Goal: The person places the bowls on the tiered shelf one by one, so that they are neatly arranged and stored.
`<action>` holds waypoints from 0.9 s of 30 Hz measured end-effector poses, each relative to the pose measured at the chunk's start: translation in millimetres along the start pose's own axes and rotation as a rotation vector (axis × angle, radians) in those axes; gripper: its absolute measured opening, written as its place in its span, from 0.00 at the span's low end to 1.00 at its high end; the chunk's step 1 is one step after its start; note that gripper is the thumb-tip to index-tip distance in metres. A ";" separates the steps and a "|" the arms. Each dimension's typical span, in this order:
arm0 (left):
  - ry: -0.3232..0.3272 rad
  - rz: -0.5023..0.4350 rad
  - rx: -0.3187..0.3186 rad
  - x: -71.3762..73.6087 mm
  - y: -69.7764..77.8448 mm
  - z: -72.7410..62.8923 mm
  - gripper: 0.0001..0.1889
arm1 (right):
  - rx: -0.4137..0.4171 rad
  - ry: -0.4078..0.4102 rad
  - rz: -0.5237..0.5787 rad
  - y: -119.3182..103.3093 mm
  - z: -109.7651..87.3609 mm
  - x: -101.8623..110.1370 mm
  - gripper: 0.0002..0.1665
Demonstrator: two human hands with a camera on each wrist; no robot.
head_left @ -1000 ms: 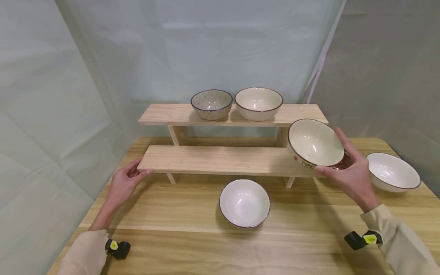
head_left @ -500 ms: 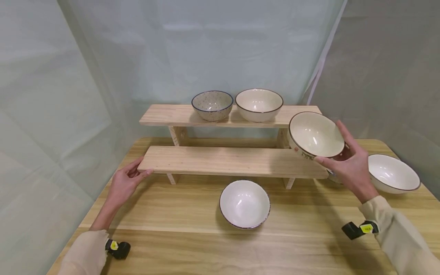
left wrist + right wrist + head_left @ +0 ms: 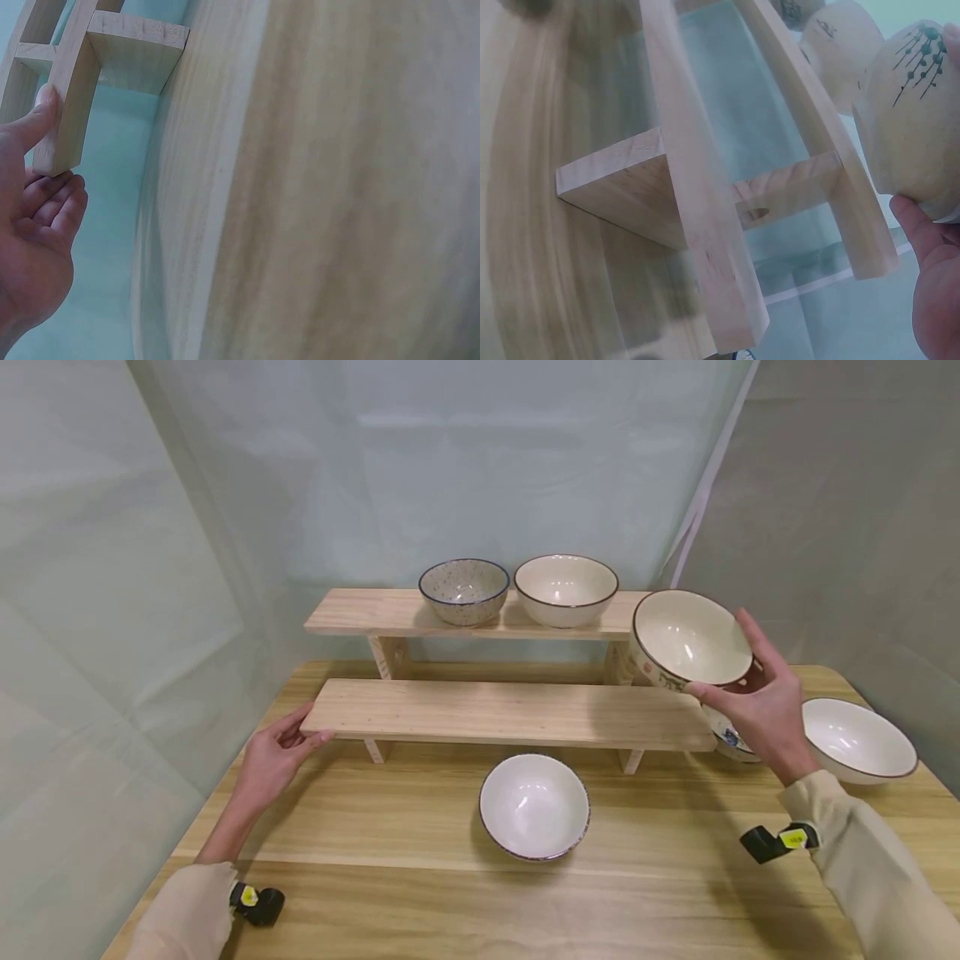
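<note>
My right hand [image 3: 772,714] grips a cream bowl [image 3: 692,639] with a brown rim, tilted toward me, in front of the right end of the upper tier. In the right wrist view this bowl [image 3: 911,124] shows a dark green dotted pattern on its outside. My left hand [image 3: 268,764] pinches the left end of the two-tier wooden shelf's lower board [image 3: 480,710], its thumb [image 3: 43,105] on one face and fingers curled beneath. On the upper tier stand a speckled grey bowl [image 3: 463,593] with a blue rim and a cream bowl [image 3: 566,592].
A white bowl [image 3: 534,807] with a dark rim sits on the wooden table [image 3: 360,893] in front of the shelf. At the right lie a wide white bowl [image 3: 858,742] and a blue-patterned bowl [image 3: 731,739], partly hidden by the shelf and my hand. Pale sheeting [image 3: 465,460] hangs behind.
My right hand has raised the cream bowl from lower-tier height to about the upper tier's height, uncovering more of the blue-patterned bowl behind it. My left hand stays on the shelf end.
</note>
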State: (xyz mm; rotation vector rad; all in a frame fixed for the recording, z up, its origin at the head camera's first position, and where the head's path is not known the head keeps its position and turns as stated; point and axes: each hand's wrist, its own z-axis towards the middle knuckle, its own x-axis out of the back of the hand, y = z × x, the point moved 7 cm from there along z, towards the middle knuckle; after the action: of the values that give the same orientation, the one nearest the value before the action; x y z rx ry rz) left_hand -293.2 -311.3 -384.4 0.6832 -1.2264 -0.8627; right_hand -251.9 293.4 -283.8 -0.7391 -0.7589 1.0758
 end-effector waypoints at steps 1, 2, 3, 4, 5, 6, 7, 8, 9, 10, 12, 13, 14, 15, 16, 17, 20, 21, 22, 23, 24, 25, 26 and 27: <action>-0.001 -0.001 0.000 0.0 0.2 -0.2 0.40 | 0.003 0.001 0.007 -0.4 1.1 -0.3 0.60; -0.001 0.001 -0.001 0.0 0.5 -0.3 0.39 | 0.008 0.000 -0.006 -0.8 2.0 -0.7 0.60; -0.001 0.003 -0.003 0.0 0.8 -0.4 0.39 | 0.013 0.002 -0.025 -1.4 2.8 -0.9 0.59; -0.001 0.006 -0.004 0.0 1.0 -0.5 0.39 | 0.017 0.003 -0.034 -1.8 3.7 -1.0 0.59; -0.002 0.009 -0.005 0.0 1.3 -0.6 0.39 | 0.021 0.005 -0.055 -2.1 4.4 -1.2 0.59; -0.002 0.009 -0.005 0.0 1.5 -0.6 0.39 | 0.025 0.008 -0.072 -2.4 5.1 -1.3 0.59; -0.003 0.010 -0.005 -0.1 1.7 -0.6 0.39 | 0.025 0.011 -0.077 -2.4 6.0 -1.5 0.59; -0.003 0.013 -0.005 -0.1 1.8 -0.6 0.39 | 0.024 0.013 -0.080 -2.2 7.0 -1.7 0.58; -0.003 0.013 -0.005 0.0 1.9 -0.6 0.39 | 0.023 0.017 -0.076 -2.0 8.2 -1.8 0.58; -0.004 0.012 -0.005 0.0 1.8 -0.5 0.39 | 0.024 0.020 -0.081 -2.1 9.4 -2.1 0.58; -0.005 0.011 -0.004 0.1 1.5 -0.4 0.39 | 0.021 0.025 -0.076 -1.8 12.1 -2.6 0.58; -0.006 0.011 -0.004 0.1 1.4 -0.2 0.39 | 0.017 0.028 -0.067 -1.4 13.5 -2.7 0.58; -0.005 0.012 -0.005 0.1 1.3 -0.1 0.39 | 0.018 0.029 -0.074 -1.3 14.7 -2.9 0.57; -0.005 0.011 -0.007 0.2 1.1 0.0 0.39 | 0.015 0.031 -0.078 -1.1 15.7 -3.1 0.57; -0.005 0.009 -0.007 0.2 0.9 0.1 0.39 | 0.010 0.032 -0.080 -0.8 16.8 -3.3 0.57; -0.004 0.010 -0.008 0.3 0.8 0.2 0.39 | 0.004 0.034 -0.077 -0.5 17.8 -3.5 0.57; -0.003 0.013 -0.009 0.5 0.8 0.2 0.39 | -0.003 0.033 -0.096 -0.5 20.1 -3.8 0.57; -0.004 0.013 -0.009 0.5 0.8 0.2 0.39 | -0.007 0.035 -0.093 -0.4 21.0 -3.8 0.57; -0.004 0.015 -0.008 0.6 0.8 0.1 0.40 | -0.009 0.037 -0.092 -0.5 21.7 -3.7 0.57; -0.005 0.016 -0.008 0.6 0.9 0.1 0.40 | -0.008 0.039 -0.092 -0.7 22.4 -3.6 0.57; -0.006 0.017 -0.008 0.6 0.9 0.0 0.40 | -0.007 0.040 -0.096 -0.8 23.4 -3.4 0.57; -0.006 0.017 -0.007 0.5 0.9 -0.1 0.40 | -0.007 0.043 -0.097 -0.8 24.4 -3.3 0.57; -0.007 0.018 -0.008 0.5 1.0 -0.2 0.40 | -0.007 0.048 -0.098 -0.6 25.6 -3.0 0.57; -0.008 0.016 -0.009 0.4 1.1 -0.2 0.40 | -0.010 0.052 -0.096 -0.4 26.7 -2.8 0.57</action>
State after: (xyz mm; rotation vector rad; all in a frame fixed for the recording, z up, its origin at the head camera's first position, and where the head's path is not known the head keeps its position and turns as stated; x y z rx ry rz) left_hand -292.7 -311.1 -383.3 0.6623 -1.2325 -0.8584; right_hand -274.7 294.7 -269.6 -0.7298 -0.7482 0.9632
